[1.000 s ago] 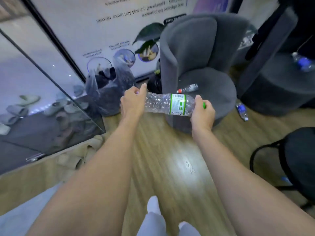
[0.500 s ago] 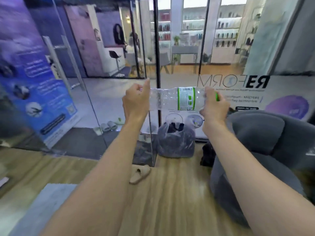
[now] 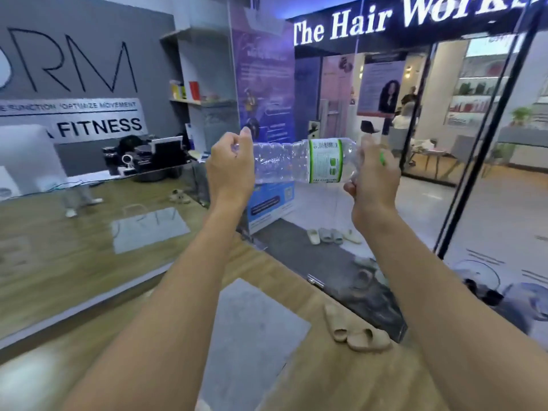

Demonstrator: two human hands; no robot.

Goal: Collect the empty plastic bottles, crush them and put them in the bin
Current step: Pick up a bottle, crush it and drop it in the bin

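A clear plastic bottle with a green-and-white label lies crosswise in front of me at chest height. My left hand grips its base end. My right hand is wrapped around the neck end, where a bit of green cap shows between the fingers. The bottle's left half looks crumpled and ribbed; the labelled part keeps its round shape. No bin shows in the head view.
A wooden floor with a grey mat lies below my arms. Beige slippers sit beside a glass wall. A reception desk stands at the left, and more slippers lie outside the glass.
My view has swung up and left, from the grey armchair and bin bag to the desk and shopfront. Both hands have kept hold of the bottle, whose left half looks more crumpled.
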